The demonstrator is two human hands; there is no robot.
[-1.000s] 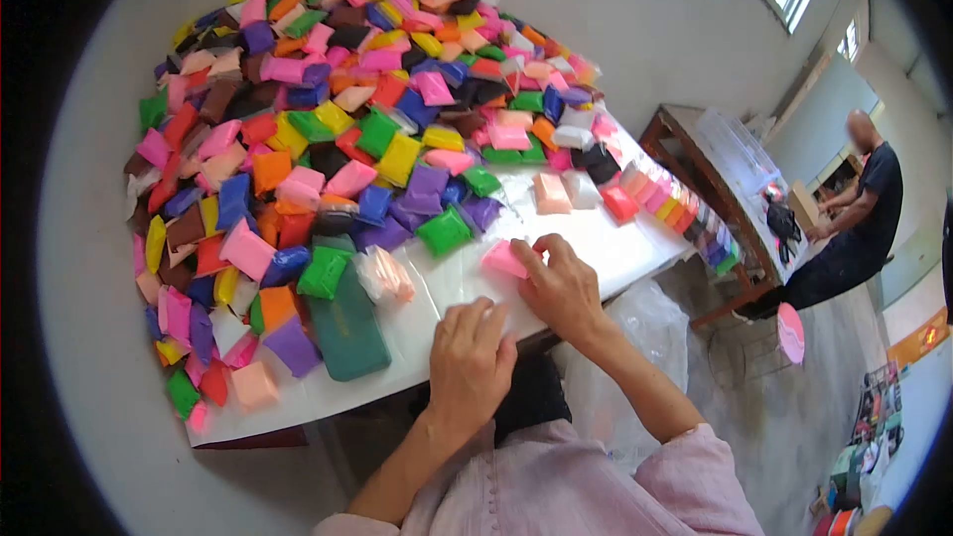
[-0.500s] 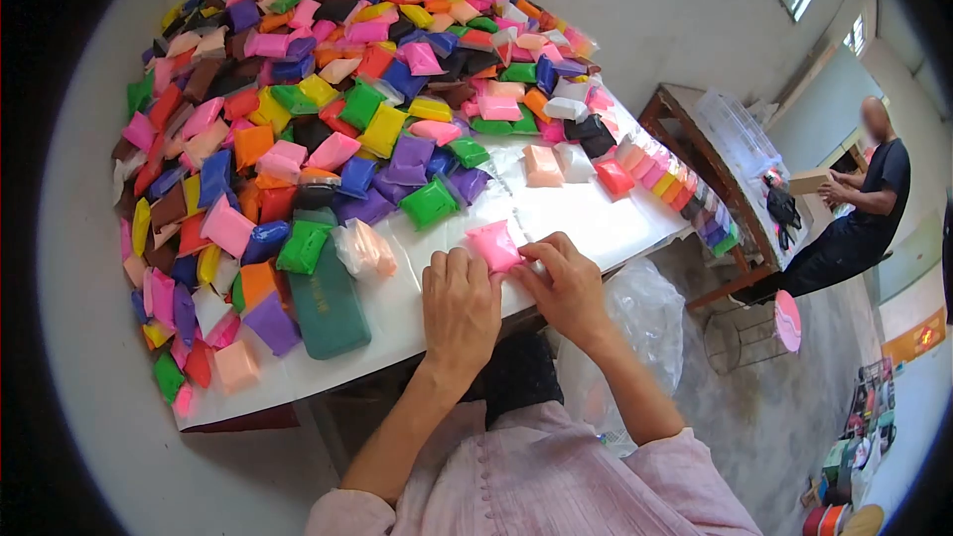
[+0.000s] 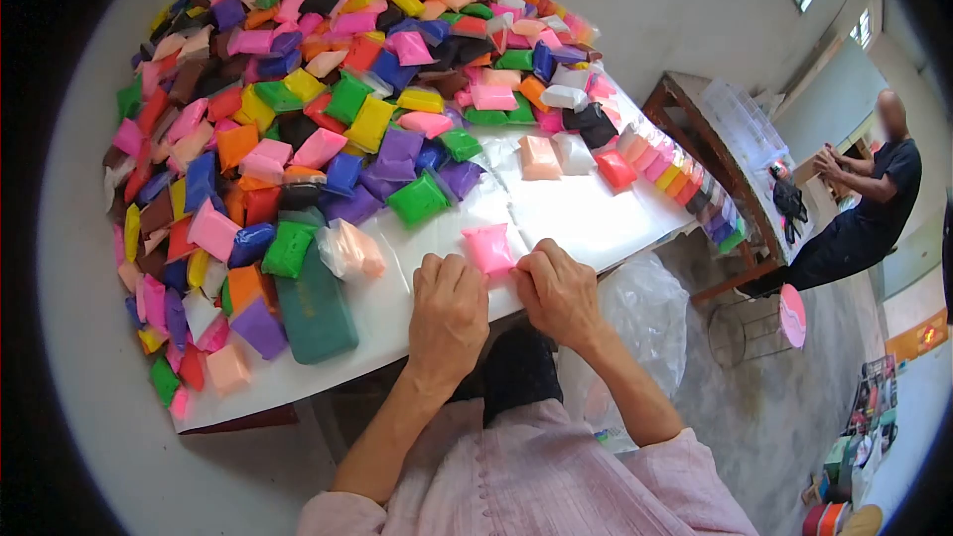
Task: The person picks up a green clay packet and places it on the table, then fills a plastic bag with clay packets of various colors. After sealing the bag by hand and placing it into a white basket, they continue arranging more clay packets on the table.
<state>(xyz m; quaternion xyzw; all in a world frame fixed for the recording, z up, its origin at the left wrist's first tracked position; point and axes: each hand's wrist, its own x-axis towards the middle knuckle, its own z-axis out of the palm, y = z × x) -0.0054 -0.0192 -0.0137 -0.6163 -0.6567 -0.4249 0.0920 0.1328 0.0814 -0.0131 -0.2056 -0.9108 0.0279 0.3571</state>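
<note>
A pink packet (image 3: 488, 248) lies at the front of the white table, between my two hands. My left hand (image 3: 449, 313) has its fingers curled down against the packet's lower left side. At the packet's lower right corner, the fingers of my right hand (image 3: 558, 288) are pinched together on its edge. Left of my hands are a clear-wrapped peach packet (image 3: 352, 250) and a dark green case (image 3: 318, 313) with a green packet (image 3: 289, 249) on it. Peach (image 3: 539, 158), white (image 3: 573, 154) and red (image 3: 615, 171) packets lie beyond my right hand.
A large heap of coloured packets (image 3: 347, 99) covers the table's left and back. A row of packets (image 3: 675, 177) lines the white table's right end (image 3: 635, 223). Clear plastic bags (image 3: 640, 323) hang by the front edge. Another person (image 3: 874, 189) holds a box near a second table (image 3: 710, 139).
My right hand has shifted slightly left and its fingers are bunched more tightly at the packet's corner. The camera view has moved a little. The other person's box is tilted differently.
</note>
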